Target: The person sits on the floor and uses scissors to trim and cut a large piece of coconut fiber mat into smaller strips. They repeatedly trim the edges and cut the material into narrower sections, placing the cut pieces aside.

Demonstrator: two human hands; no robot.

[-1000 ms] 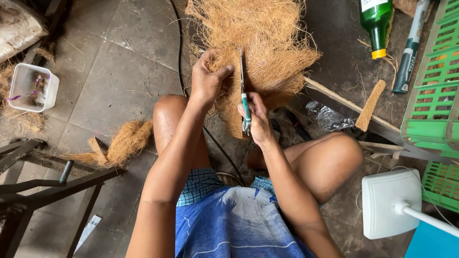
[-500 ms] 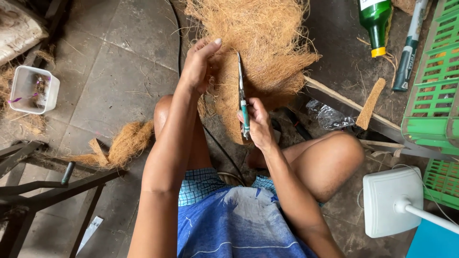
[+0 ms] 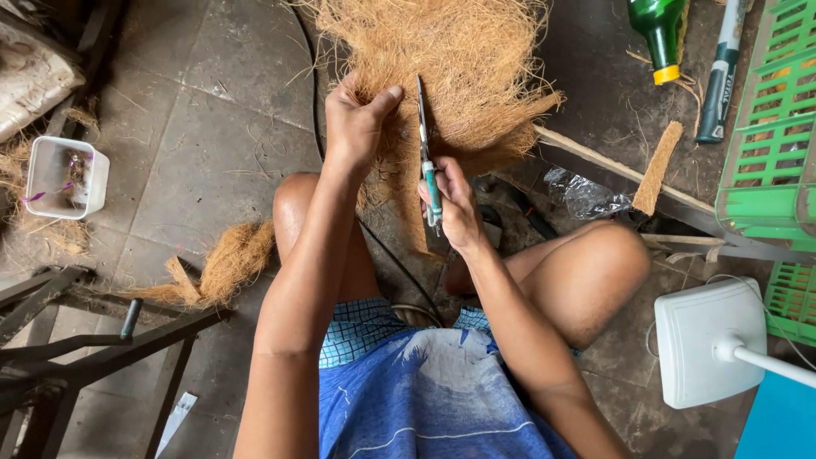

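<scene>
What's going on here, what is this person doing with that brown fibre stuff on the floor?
A person sits on a grey tiled floor with a big mass of brown coconut-like fibre in front of the knees. The left hand grips the fibre's lower edge, while the right hand holds teal-handled scissors, blades pointing up into the fibre. A smaller fibre bundle lies to the left, and a green bottle lies on the floor at the upper right.
</scene>
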